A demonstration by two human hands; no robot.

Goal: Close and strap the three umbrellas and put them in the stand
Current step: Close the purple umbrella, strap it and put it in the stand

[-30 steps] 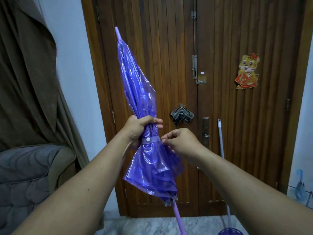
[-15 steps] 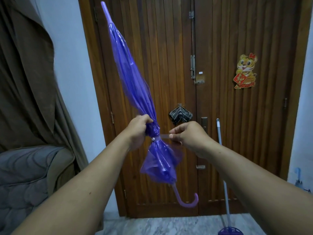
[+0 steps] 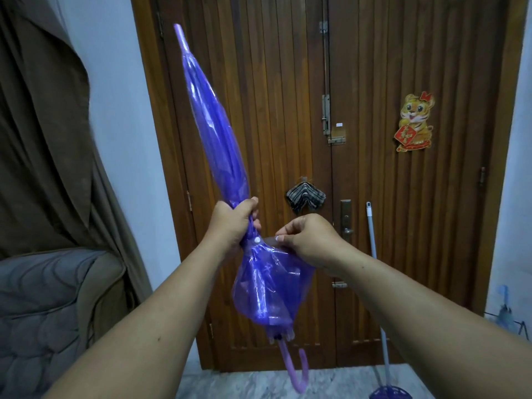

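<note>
Left hand (image 3: 230, 223) grips the folded purple umbrella (image 3: 218, 139) at mid-canopy, tip up-left, hooked handle (image 3: 296, 372) down, before the wooden door (image 3: 374, 197). Right hand (image 3: 311, 240), fingers (image 3: 283, 236) curled, pinches the strap (image 3: 266, 240) beside its white snap (image 3: 257, 240).

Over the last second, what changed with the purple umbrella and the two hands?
The right hand pulled the strap out sideways, away from the snap. The canopy below the strap is gathered tighter, and the hooked handle came into view. The left hand still grips the umbrella, tip up; the strap stays unfastened.
</note>
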